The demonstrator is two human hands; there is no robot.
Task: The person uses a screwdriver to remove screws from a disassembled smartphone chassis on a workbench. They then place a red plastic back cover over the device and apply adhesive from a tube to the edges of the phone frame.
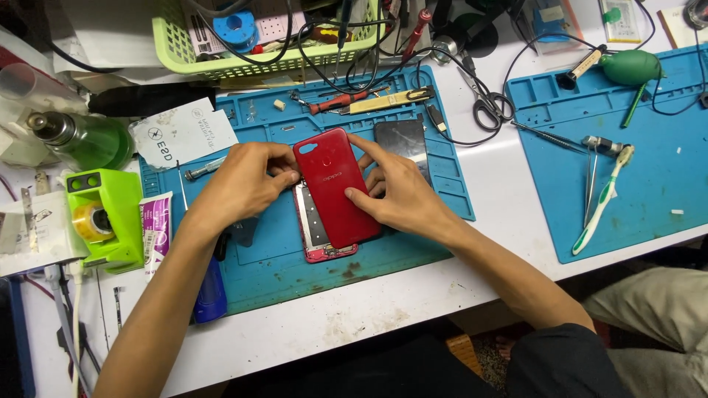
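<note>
A red phone back cover (335, 184) lies skewed over the red phone body (317, 232) on a blue work mat (280, 258). My left hand (240, 184) grips the cover's upper left edge with its fingertips. My right hand (394, 193) holds the cover's right side, thumb pressed on its face. The cover is lifted off to the right, so the phone's inner metal plate shows at the left. A dark phone screen (402, 140) lies just behind my right hand.
A green tape dispenser (103, 217), a tube (156, 232) and a green bottle (85, 138) stand at the left. A green basket (273, 37) with cables sits behind. Scissors (487, 107), a second blue mat (627, 147), tweezers (592, 180) and a toothbrush (601, 203) lie right.
</note>
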